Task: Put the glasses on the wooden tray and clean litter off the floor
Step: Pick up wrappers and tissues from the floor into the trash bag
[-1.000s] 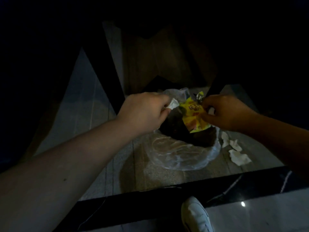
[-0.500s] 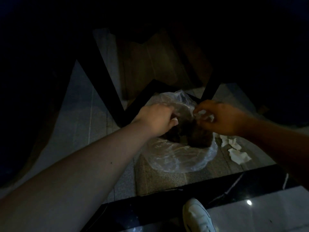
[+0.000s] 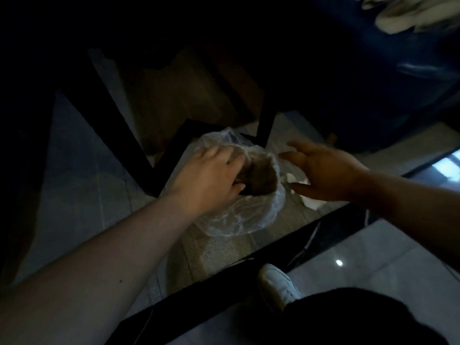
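A small bin lined with a clear plastic bag (image 3: pixel 239 220) stands on the dim floor under a table. My left hand (image 3: pixel 211 178) grips the bag's left rim, fingers curled over the edge. My right hand (image 3: pixel 321 170) hovers open just right of the bin, fingers spread, holding nothing. White crumpled paper scraps (image 3: pixel 311 204) lie on the floor beneath and beside my right hand. The bin's inside is dark; its contents cannot be made out. No glasses or wooden tray are in view.
Black metal table legs (image 3: pixel 119 125) form a V behind and left of the bin. A black threshold strip (image 3: pixel 249 265) crosses the floor in front. My white shoe (image 3: pixel 276 287) stands on the glossy tiles. A blue seat (image 3: pixel 398 83) with pale cloth is upper right.
The yellow snack wrapper held by my right hand a second ago is gone from sight. My right hand has opened and pulled away to the right of the bin. My left hand stays on the bag.
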